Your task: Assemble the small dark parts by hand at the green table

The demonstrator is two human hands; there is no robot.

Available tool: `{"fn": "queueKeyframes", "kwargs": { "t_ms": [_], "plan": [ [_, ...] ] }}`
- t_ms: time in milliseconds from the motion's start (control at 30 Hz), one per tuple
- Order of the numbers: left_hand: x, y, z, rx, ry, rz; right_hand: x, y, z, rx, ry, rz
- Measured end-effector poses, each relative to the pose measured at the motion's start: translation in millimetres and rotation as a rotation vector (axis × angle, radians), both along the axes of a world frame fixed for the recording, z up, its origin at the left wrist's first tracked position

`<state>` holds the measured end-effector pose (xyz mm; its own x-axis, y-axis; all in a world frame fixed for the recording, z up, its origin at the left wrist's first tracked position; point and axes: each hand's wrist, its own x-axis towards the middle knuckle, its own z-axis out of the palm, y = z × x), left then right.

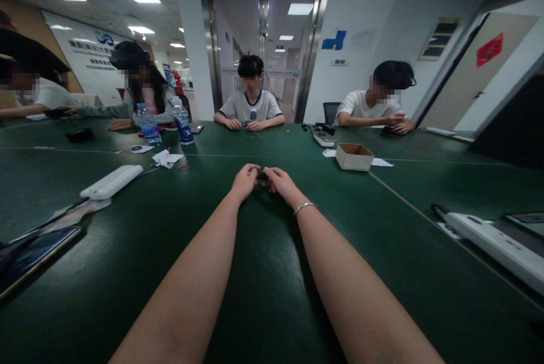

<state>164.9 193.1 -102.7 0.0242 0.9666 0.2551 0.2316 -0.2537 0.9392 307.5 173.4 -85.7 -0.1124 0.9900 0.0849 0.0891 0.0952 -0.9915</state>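
Both my arms reach forward over the dark green table (263, 273). A small dark object (262, 176) is held between my two hands, just above or on the tabletop; it is too small and dim to name. My left hand (245, 181) closes on its left end, thumb and fingers bent inward. From the other side my right hand (281, 183) pinches its right end, with a silver bracelet (305, 208) around that wrist. My fingers hide much of the object.
An open cardboard box (354, 159) stands ahead on the right. White power strips (111, 181) lie on both sides, with a phone (38, 253) at near left. Two water bottles (185, 126) stand far left. Several people (250, 103) sit around the table.
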Motion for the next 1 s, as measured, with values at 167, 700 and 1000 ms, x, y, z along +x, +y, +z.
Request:
{"fn": "queueKeyframes", "kwargs": {
  "t_ms": [167, 700, 1000],
  "plan": [
    [-0.3, 0.5, -0.6, -0.005, -0.008, -0.014, -0.3, -1.7, 1.4, 0.027, 0.042, 0.024],
    [-2.0, 0.3, 0.1, -0.006, 0.01, -0.003, 2.2, 0.2, 0.8, 0.015, 0.009, 0.058],
    [-2.3, 2.8, -1.9, 0.008, 0.016, 0.018, 3.4, 0.1, -1.0, 0.013, 0.042, 0.063]
  ]
}}
